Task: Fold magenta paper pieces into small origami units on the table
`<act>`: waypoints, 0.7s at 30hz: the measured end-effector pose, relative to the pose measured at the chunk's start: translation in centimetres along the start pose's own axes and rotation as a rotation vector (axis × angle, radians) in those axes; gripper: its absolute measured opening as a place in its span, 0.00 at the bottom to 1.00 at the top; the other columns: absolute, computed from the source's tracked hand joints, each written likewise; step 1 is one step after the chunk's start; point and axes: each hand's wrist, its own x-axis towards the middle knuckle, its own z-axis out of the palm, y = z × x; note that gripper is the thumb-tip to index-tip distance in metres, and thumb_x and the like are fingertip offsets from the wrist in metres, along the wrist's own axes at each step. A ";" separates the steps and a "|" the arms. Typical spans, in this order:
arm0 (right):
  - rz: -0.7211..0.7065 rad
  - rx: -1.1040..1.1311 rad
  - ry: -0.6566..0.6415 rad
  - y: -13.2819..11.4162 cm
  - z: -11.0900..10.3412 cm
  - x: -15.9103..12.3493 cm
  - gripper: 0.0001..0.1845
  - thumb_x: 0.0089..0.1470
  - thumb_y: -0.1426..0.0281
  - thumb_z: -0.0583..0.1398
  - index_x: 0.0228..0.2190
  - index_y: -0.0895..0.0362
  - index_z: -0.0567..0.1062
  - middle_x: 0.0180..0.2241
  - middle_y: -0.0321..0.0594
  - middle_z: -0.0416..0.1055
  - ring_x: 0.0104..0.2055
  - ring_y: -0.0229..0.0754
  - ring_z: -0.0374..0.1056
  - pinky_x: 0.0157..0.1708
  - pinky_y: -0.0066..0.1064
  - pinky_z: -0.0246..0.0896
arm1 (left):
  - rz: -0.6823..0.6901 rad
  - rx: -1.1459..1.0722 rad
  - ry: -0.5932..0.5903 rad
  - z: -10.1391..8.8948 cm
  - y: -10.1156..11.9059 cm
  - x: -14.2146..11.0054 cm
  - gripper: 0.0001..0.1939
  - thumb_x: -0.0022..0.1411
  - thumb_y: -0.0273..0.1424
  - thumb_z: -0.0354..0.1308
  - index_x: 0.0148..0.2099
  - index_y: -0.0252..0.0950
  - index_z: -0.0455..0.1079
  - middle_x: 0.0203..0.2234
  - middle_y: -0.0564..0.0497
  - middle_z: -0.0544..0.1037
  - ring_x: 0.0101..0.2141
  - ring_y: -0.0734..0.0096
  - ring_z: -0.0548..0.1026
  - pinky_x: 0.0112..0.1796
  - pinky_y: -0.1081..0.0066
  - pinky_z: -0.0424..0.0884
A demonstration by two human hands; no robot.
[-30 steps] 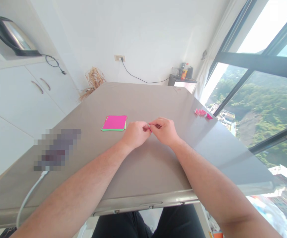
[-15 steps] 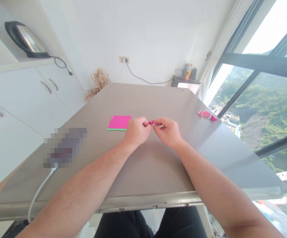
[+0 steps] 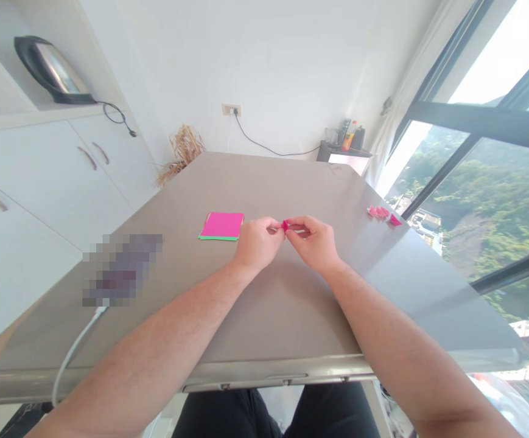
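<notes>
A small folded piece of pink paper (image 3: 285, 225) is pinched between the fingertips of both hands above the middle of the table. My left hand (image 3: 260, 242) is closed on its left side, thumb and forefinger together. My right hand (image 3: 313, 241) grips the right side with thumb and forefinger. The fingers cover much of the paper, so its exact shape is hard to make out. Just left of my left hand lies a stack of square paper sheets (image 3: 222, 225), pink on top with a green edge showing below.
Several small folded pink paper pieces (image 3: 381, 213) sit near the table's right edge by the window. A blurred-out dark object (image 3: 125, 267) with a white cable (image 3: 75, 347) lies on the left of the grey table (image 3: 264, 182). A kettle (image 3: 58, 73) stands on the left shelf.
Both hands have come closer together, the left moving slightly right. The right fingertips now press against the pink paper, which shows more upright between them. The view has shifted a little.
</notes>
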 end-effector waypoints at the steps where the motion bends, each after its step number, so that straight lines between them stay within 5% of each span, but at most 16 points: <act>1: 0.003 0.007 0.001 0.0 0.0 0.0 0.09 0.50 0.72 0.62 0.35 0.53 0.80 0.36 0.37 0.81 0.39 0.42 0.78 0.40 0.34 0.74 | -0.006 -0.007 0.000 0.0 0.0 -0.1 0.07 0.56 0.34 0.61 0.33 0.38 0.77 0.28 0.50 0.83 0.31 0.66 0.79 0.34 0.68 0.72; 11: 0.118 0.003 0.004 0.1 -0.1 0.1 0.06 0.50 0.69 0.62 0.31 0.53 0.80 0.29 0.36 0.80 0.32 0.41 0.76 0.36 0.34 0.72 | 0.004 -0.097 0.019 0.0 0.6 -0.4 0.14 0.55 0.30 0.63 0.45 0.39 0.76 0.40 0.50 0.83 0.35 0.67 0.82 0.41 0.68 0.76; 21: 0.160 -0.019 0.020 -0.1 -0.1 0.1 0.06 0.49 0.66 0.61 0.29 0.52 0.79 0.27 0.36 0.79 0.29 0.41 0.74 0.33 0.33 0.70 | 0.021 -0.055 -0.006 0.0 0.8 -0.5 0.11 0.56 0.29 0.61 0.43 0.39 0.78 0.33 0.51 0.84 0.33 0.67 0.81 0.41 0.66 0.76</act>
